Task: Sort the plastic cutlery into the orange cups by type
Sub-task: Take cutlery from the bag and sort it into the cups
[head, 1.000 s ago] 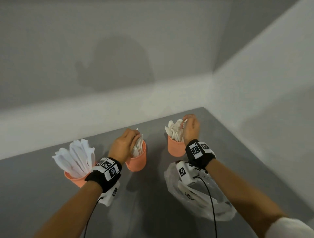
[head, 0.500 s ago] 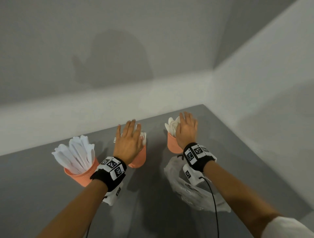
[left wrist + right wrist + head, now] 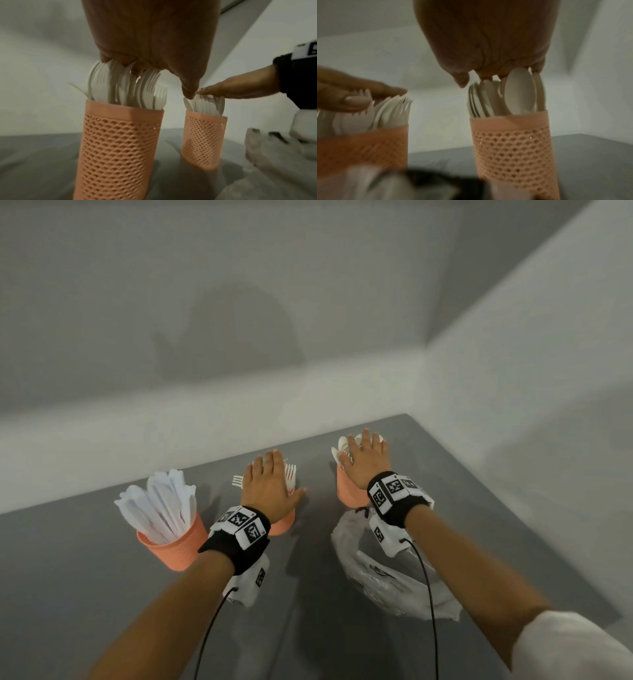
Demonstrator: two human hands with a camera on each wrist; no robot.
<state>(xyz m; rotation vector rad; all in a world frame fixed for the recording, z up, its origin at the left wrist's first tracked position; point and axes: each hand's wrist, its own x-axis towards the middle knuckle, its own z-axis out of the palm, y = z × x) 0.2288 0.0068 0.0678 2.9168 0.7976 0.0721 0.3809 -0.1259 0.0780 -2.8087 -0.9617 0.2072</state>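
Three orange mesh cups stand on the grey table (image 3: 85, 594). The left cup (image 3: 174, 549) holds white knives (image 3: 161, 508). The middle cup (image 3: 282, 523) (image 3: 118, 148) holds white forks (image 3: 130, 88) (image 3: 392, 111). The right cup (image 3: 349, 494) (image 3: 513, 148) (image 3: 203, 138) holds white spoons (image 3: 518, 93) (image 3: 205, 104). My left hand (image 3: 267, 484) lies flat with straight fingers on the fork tips. My right hand (image 3: 364, 460) lies flat on the spoon tops. Neither hand holds anything.
A crumpled clear plastic bag (image 3: 387, 580) lies on the table in front of the spoon cup, under my right wrist. White walls close the table at the back and right. Cables run from both wrist cameras.
Both hands went from curled at the cutlery tops to flat, straight-fingered palms resting on the forks and spoons.
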